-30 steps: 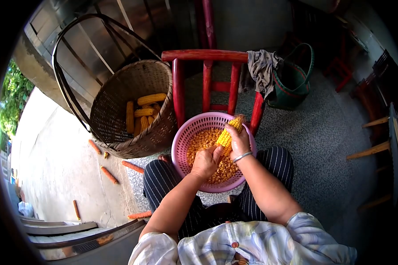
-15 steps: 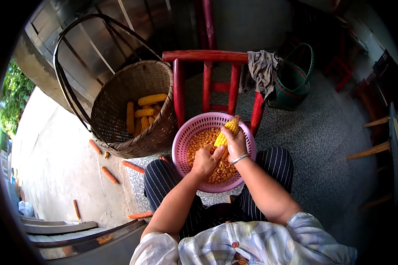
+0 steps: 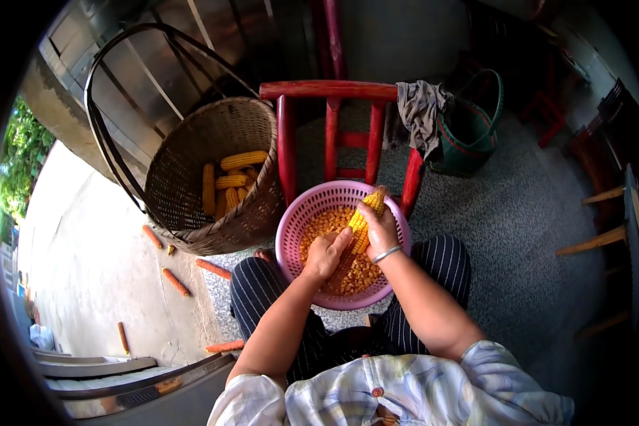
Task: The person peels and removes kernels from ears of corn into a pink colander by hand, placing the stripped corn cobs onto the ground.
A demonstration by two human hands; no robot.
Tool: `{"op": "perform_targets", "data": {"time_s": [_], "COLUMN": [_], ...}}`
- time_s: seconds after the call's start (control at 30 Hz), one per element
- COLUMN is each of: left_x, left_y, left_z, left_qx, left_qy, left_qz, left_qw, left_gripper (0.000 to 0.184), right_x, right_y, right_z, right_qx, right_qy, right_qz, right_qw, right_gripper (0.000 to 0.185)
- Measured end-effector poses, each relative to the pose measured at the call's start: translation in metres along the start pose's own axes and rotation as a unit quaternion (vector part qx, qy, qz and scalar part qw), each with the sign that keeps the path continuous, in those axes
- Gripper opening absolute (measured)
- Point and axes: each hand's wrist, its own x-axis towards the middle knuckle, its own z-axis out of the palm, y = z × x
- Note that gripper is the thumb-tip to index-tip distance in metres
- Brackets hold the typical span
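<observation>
Over a pink perforated basin (image 3: 288, 266) holding loose yellow kernels (image 3: 330, 221), my right hand (image 3: 381, 228) is wrapped round the upper part of a corn cob (image 3: 360, 226). The cob is tilted, its tip pointing up and right. Its upper part is yellow with kernels, while the lower end looks reddish. My left hand (image 3: 324, 254) lies against the cob's left side, thumb on the kernels and the other fingers mostly hidden. A metal bangle circles my right wrist. The basin sits between my knees, in front of the red chair back.
A tall woven basket (image 3: 213, 167) with several yellow cobs (image 3: 243, 160) stands at the left. Several reddish bare cobs (image 3: 175, 282) lie on the floor. Behind the basin is a red chair (image 3: 334, 89) with a grey cloth (image 3: 424, 117); a green basket (image 3: 468, 138) stands beside it.
My left hand has shifted slightly left and opened away from the basin's middle, so more of the cob's lower part shows. My right hand keeps its hold on the cob.
</observation>
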Motion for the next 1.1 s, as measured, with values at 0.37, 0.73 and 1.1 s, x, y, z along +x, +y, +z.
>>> {"op": "perform_targets", "data": {"time_s": [0.37, 0.73, 1.1], "left_x": [0.000, -0.008, -0.019], "left_y": [-0.001, 0.008, 0.020], "left_z": [0.003, 0.002, 0.007], "left_qx": [0.038, 0.106, 0.189], "left_qy": [0.010, 0.080, 0.051], "left_qz": [0.069, 0.116, 0.160], "left_qw": [0.997, 0.984, 0.968], "left_gripper": [0.038, 0.024, 0.033], "right_x": [0.001, 0.001, 0.001], "right_y": [-0.008, -0.001, -0.004], "right_z": [0.000, 0.000, 0.000], "right_qx": [0.017, 0.012, -0.017], "right_qy": [-0.009, 0.004, 0.034], "right_qz": [0.069, -0.007, -0.039], "right_qw": [0.997, 1.000, 0.999], "right_gripper": [0.032, 0.036, 0.040]}}
